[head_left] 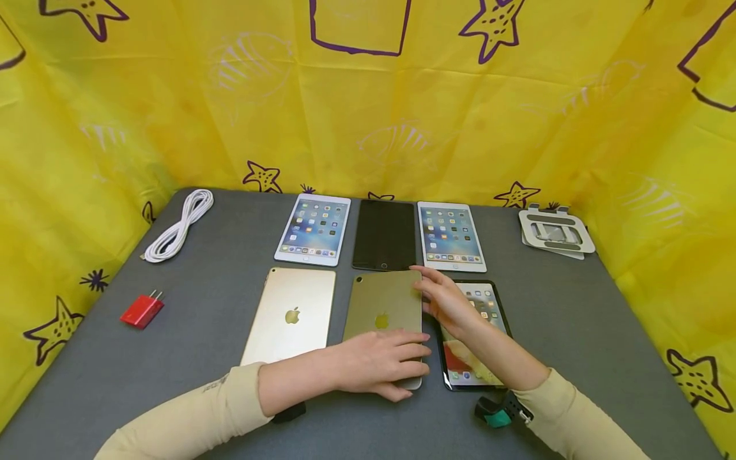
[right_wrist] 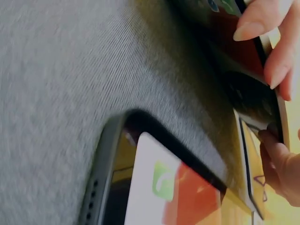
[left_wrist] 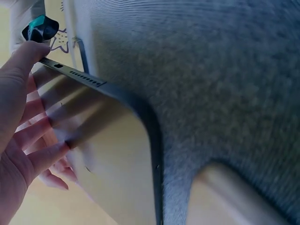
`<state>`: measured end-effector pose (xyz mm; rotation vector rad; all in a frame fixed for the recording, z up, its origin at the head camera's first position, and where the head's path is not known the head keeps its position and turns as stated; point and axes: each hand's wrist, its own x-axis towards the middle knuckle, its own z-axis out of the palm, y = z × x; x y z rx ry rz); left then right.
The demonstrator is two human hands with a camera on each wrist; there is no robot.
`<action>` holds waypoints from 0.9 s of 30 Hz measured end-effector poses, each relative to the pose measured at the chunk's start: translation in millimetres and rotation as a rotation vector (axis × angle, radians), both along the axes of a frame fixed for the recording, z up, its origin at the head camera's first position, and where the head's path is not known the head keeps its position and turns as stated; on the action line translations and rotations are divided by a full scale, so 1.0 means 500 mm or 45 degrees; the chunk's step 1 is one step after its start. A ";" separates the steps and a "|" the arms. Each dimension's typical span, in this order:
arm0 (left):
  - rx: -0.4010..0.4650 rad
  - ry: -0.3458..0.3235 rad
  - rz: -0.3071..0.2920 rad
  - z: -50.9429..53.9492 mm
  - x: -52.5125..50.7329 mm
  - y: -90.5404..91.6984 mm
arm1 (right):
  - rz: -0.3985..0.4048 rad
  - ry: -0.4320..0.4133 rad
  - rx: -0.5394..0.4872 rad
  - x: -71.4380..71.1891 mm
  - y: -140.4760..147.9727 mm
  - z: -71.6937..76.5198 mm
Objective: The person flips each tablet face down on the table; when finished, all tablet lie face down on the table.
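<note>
Grey tabletop (head_left: pixel 201 319), yellow starfish-print curtain (head_left: pixel 345 96) behind, left-hand fingers (head_left: pixel 413 368) and right-hand fingers (head_left: pixel 431 275) grasping a gold tablet (head_left: pixel 379 297)

The left hand (head_left: pixel 376 363) lies across the middle near iPad (head_left: pixel 378 308); the right hand (head_left: pixel 451 303) holds its far right corner.

And there, my left hand (head_left: pixel 379 361) hid part of the gold iPad (head_left: pixel 374 300), my left forearm (head_left: pixel 296 380) the foot of the pale iPad (head_left: pixel 290 313), my right forearm (head_left: pixel 508 358) some of the black-bezelled iPad (head_left: pixel 462 365); both sleeves (head_left: pixel 575 415) ran off the bottom edge!
</note>
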<state>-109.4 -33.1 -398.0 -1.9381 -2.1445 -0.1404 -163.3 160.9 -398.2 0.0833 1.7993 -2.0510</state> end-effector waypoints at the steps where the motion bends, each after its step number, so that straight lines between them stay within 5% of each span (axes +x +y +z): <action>1: -0.020 0.010 0.003 -0.002 0.000 0.001 | 0.008 -0.001 0.033 -0.001 0.001 -0.002; 9: -0.172 -0.028 0.052 -0.012 0.000 0.016 | 0.124 0.122 0.437 -0.012 0.007 -0.017; 16: -0.201 -0.010 0.064 -0.021 0.000 0.026 | 0.217 0.307 0.787 -0.022 0.015 -0.024; 27: -0.288 -0.019 0.090 -0.027 0.001 0.037 | 0.248 0.550 1.113 -0.030 0.020 -0.027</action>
